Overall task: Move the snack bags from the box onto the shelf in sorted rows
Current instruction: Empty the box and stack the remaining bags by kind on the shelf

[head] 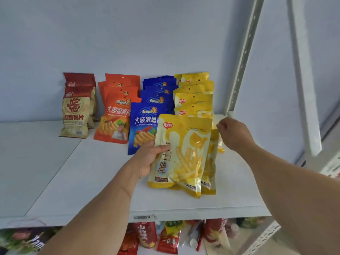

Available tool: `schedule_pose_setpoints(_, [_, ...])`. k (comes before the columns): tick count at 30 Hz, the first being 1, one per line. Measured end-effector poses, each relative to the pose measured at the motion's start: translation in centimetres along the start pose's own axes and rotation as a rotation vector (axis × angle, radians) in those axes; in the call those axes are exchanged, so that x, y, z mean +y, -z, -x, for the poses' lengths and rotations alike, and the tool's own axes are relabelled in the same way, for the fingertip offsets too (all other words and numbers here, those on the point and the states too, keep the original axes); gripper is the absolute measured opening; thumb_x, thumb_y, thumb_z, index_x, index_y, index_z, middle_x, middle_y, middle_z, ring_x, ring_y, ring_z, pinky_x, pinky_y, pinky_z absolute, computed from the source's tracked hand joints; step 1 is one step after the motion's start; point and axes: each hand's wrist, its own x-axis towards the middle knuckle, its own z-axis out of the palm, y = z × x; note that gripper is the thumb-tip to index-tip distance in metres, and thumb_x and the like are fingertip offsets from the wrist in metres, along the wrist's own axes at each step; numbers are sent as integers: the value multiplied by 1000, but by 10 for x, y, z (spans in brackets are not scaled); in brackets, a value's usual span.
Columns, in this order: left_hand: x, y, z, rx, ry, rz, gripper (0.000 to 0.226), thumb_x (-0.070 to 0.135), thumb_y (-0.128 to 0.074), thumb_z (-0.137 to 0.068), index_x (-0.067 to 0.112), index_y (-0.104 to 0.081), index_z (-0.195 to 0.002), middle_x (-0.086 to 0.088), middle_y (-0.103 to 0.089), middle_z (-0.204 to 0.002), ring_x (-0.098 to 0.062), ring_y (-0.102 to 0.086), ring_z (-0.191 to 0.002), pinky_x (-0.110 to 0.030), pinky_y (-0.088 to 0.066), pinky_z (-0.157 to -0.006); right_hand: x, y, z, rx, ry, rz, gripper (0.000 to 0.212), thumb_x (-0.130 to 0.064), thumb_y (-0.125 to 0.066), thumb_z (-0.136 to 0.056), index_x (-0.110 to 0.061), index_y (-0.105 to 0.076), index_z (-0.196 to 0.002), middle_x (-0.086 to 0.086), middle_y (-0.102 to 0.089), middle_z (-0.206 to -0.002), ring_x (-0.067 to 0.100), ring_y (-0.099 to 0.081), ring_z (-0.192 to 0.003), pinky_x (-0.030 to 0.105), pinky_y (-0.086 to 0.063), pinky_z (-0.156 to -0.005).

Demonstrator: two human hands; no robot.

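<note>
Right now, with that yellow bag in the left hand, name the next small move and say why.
Probably set the yellow bag down upright at the front of the yellow row. The left hand grips it just in front of that row, which already stands beside the blue row on the shelf, so it matches by colour. The right hand is at the row's right side, likely steadying it.
</note>
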Motion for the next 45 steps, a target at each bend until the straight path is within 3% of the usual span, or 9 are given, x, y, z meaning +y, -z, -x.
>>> schedule_pose_setpoints(2, [-12, -25, 0, 34, 6, 5, 60, 10, -74, -85, 11, -52, -141, -18, -72, -120, -37, -70, -104, -54, -57, -90, 22, 7, 12, -9, -13, -34, 35, -36, -42, -104, -12, -65, -113, 12, -69, -109, 34, -60, -104, 33, -42, -77])
schedule_pose_setpoints(6, [-33, -63, 1, 159, -88, -24, 28, 12, -68, -93, 19, -67, -121, -12, -75, -113, -33, -72, -105, -57, -54, -96, 42, 11, 33, -10, -69, -194, 49, -56, -39, -100, -13, -60, -108, 7, -64, -98, 34, -62, -106, 33, -39, -76])
schedule_pose_setpoints(10, [-44, -85, -2, 334, -199, -184, 11, 20, -71, -91, 29, -70, -98, 7, -78, -99, -14, -73, -96, -41, -57, -91, 46, 1, 62, -148, -169, -291, 83, -73, -47, -88, -16, -39, -148, 6, -56, -141, 27, -53, -129, 41, -44, -101])
schedule_pose_setpoints(16, [-48, -91, -20, 414, -211, -250, 11, 24, -71, -90, 28, -72, -99, 13, -76, -96, -10, -70, -95, -36, -57, -88, 68, -12, 72, -197, -240, -328, 99, -84, -49, -72, -22, -35, -149, 2, -52, -144, 22, -53, -130, 42, -46, -102])
schedule_pose_setpoints(22, [-36, -96, -41, 498, -304, -330, 11, 22, -67, -94, 14, -70, -101, 14, -65, -92, -12, -64, -92, -33, -52, -80, 73, -15, 58, -154, -245, -328, 97, -81, -54, -73, -22, -38, -147, 2, -54, -142, 21, -52, -130, 38, -45, -99])
schedule_pose_setpoints(26, [-21, -101, -62, 557, -415, -450, 12, 22, -65, -96, 11, -64, -99, 17, -50, -86, 12, -49, -83, -29, -41, -78, 66, -26, 48, -187, -234, -297, 100, -81, -56, -72, -21, -36, -149, 2, -54, -143, 20, -53, -129, 33, -44, -93])
schedule_pose_setpoints(30, [-25, -95, -87, 573, -510, -599, 14, 27, -65, -96, 14, -62, -100, 0, -63, -97, -14, -56, -93, -23, -38, -72, 60, -37, 39, -223, -254, -259, 98, -79, -58, -75, -23, -32, -151, 0, -52, -145, 20, -53, -129, 37, -45, -97])
schedule_pose_setpoints(33, [-35, -89, -102, 592, -554, -637, 16, 27, -66, -96, 12, -62, -103, -2, -63, -99, -16, -56, -94, -6, -35, -67, 58, -46, 32, -226, -284, -256, 101, -80, -59, -73, -23, -31, -151, 0, -51, -145, 22, -55, -127, 40, -48, -98])
schedule_pose_setpoints(45, [-34, -78, -100, 473, -479, -529, 35, 39, -66, -94, 18, -56, -120, 3, -61, -114, -12, -57, -106, -25, -44, -79, 52, -48, 25, -236, -349, -256, 95, -74, -62, -79, -20, -33, -151, 3, -52, -145, 25, -55, -127, 41, -49, -97])
